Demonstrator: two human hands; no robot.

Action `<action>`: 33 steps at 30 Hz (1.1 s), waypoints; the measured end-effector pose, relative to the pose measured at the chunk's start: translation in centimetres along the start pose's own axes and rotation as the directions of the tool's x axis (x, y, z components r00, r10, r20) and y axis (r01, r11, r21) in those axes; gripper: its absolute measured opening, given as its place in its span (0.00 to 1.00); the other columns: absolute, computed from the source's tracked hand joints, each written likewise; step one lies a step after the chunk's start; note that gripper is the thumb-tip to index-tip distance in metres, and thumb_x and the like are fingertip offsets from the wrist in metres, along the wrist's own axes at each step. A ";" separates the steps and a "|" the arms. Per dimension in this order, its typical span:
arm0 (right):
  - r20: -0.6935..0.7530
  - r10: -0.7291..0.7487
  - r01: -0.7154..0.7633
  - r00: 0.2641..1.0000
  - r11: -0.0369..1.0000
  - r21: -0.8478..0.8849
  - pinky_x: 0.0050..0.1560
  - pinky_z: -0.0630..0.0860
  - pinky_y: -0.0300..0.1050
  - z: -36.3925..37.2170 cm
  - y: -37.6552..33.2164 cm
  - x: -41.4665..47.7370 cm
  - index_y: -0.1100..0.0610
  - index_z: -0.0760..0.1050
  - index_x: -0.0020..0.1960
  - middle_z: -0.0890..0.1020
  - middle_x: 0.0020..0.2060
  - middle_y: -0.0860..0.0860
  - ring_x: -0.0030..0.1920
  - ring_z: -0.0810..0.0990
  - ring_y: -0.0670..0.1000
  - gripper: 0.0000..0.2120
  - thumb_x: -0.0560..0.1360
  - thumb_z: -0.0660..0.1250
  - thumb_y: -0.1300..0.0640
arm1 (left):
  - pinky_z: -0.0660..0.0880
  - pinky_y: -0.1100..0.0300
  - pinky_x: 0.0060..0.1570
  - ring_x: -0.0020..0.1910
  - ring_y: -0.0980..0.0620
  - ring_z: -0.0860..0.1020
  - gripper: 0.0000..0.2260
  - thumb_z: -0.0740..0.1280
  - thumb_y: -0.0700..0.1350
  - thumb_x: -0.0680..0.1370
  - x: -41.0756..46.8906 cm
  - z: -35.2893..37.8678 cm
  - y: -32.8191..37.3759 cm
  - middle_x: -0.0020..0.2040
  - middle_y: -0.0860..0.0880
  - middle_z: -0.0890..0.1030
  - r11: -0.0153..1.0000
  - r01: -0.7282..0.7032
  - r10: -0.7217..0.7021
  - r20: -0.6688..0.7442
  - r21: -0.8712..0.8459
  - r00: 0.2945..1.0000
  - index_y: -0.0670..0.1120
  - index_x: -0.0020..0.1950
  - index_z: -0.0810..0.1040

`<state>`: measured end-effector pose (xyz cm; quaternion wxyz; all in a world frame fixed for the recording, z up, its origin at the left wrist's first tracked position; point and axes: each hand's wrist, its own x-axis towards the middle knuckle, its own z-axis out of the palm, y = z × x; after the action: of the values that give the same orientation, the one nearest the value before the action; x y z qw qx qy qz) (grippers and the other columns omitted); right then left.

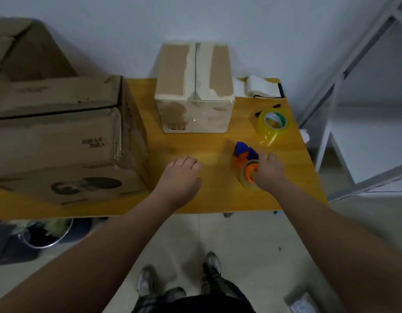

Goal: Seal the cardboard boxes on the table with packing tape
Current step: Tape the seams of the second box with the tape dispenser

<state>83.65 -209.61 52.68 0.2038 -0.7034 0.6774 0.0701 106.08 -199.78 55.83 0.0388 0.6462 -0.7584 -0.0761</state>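
Note:
A small cardboard box [194, 86] stands at the back middle of the yellow table [218, 199], its top flaps closed with a dark seam between them. A large worn cardboard box [60, 141] fills the table's left side. My right hand [269, 171] rests on an orange and blue tape dispenser [246, 160] with a roll in it, fingers wrapped around the roll. My left hand [183, 173] hovers over bare table in front of the small box, fingers curled, holding nothing. A loose roll of clear tape [273, 123] lies at the right.
A white folded cloth or paper [261, 88] lies at the table's back right corner. Another big cardboard box [21, 46] stands behind the large one. A metal shelf frame [344, 109] is at the right, a bin [44, 233] under the table's left.

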 end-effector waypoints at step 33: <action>-0.477 -0.454 0.646 0.753 0.367 0.669 0.34 0.74 0.42 -8.3 -31.2 -6.0 0.53 0.73 0.44 0.80 0.35 0.52 0.35 0.78 0.47 0.08 0.68 0.70 0.60 | 0.50 0.48 0.72 0.75 0.44 0.51 0.29 0.55 0.61 0.78 -8.7 -11.4 -24.2 0.77 0.45 0.54 0.917 0.395 -0.397 -0.215 -0.056 0.892 0.51 0.76 0.55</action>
<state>112.38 -207.20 68.42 0.4363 -0.7193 0.3728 -0.3915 132.87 -195.64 63.44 0.1104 0.7911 -0.6014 -0.0142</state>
